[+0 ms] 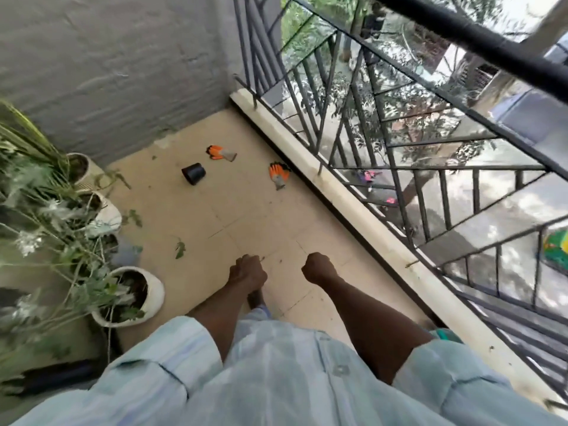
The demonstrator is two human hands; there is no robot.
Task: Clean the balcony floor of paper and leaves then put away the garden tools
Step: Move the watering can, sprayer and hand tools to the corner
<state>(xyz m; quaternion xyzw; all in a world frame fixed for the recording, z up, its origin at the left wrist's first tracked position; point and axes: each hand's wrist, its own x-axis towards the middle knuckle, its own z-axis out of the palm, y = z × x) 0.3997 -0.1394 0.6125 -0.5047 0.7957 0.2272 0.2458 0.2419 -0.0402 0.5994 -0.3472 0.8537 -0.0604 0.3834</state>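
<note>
A: Fingers (246, 262) of our left hand (248, 273) and right hand (318, 269): curled into fists; contents cannot be determined.
B: Floor (246, 210) ahead carries one leaf (180, 249), a tipped black pot (193, 173), two orange gloves (222, 153) near the railing (368, 124).

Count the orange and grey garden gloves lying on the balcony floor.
2. One orange and grey garden glove lies near the grey wall, beyond the tipped black plastic pot; the other glove lies beside the railing kerb. More could be hidden behind the plants.
</note>
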